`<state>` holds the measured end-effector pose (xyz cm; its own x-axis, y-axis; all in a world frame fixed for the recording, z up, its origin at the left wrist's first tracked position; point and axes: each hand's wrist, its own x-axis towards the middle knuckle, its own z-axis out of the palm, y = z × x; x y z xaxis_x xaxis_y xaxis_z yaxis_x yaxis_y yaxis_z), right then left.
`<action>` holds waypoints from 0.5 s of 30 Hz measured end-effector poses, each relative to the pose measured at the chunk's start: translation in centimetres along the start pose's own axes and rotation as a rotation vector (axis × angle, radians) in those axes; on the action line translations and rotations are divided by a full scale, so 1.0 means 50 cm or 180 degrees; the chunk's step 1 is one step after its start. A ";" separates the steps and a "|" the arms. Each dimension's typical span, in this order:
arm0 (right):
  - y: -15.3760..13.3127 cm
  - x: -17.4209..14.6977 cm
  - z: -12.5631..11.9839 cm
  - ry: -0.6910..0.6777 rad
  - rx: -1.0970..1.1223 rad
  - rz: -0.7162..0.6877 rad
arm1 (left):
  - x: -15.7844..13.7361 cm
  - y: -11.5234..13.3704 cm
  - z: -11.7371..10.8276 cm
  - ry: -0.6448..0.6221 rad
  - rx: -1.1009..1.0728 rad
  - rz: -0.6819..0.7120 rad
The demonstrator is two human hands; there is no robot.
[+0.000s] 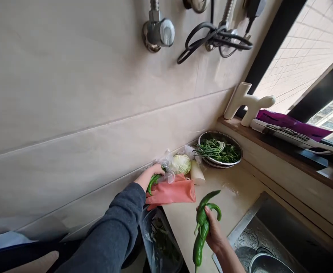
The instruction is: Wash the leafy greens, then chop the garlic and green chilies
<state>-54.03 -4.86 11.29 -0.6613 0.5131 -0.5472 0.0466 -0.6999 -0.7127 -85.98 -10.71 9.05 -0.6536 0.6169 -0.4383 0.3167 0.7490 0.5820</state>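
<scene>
My right hand (215,232) is closed around several long green peppers (201,239), holding them above the pale countertop (180,223). Their curled ends stick out past my thumb. Reaching to the wall side, my left hand (155,169) curls over another green pepper (153,183), its fingertips partly hidden. That pepper lies against a clear plastic bag (169,175) and above the pink rubber gloves (172,192). A cut cabbage (181,163) and a thick white piece of vegetable (197,173) sit just right of the bag.
A metal bowl (241,156) of leafy greens stands in the back corner. At lower right is a steel sink (261,227) with a metal pot (269,263) in it. A lined bin (147,227) stands below the counter edge. A white ornament (247,100) is on the sill.
</scene>
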 end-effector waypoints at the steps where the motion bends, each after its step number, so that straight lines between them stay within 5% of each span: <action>1: -0.004 0.023 0.034 -0.0097 -0.0017 -0.0057 | 0.000 -0.005 0.000 -0.0037 -0.0037 0.0046; 6: -0.025 0.179 0.224 -0.0620 -0.0107 -0.0380 | -0.060 -0.021 -0.021 -0.0075 -0.0248 0.0508; 8: -0.027 0.238 0.278 -0.0506 -0.0158 -0.0368 | -0.100 -0.033 -0.046 -0.0336 -0.0699 0.0876; 11: -0.014 0.296 0.319 -0.0199 -0.0297 -0.0447 | -0.152 -0.055 -0.086 -0.0859 -0.1278 0.0892; 15: 0.010 0.309 0.334 -0.0164 -0.0506 -0.0708 | -0.195 -0.079 -0.101 -0.1026 -0.1771 0.0539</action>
<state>-76.73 -5.58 9.83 -0.7054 0.6167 -0.3494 0.0102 -0.4840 -0.8750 -84.34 -20.91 14.48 -0.3603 0.8212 -0.4425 -0.0616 0.4523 0.8897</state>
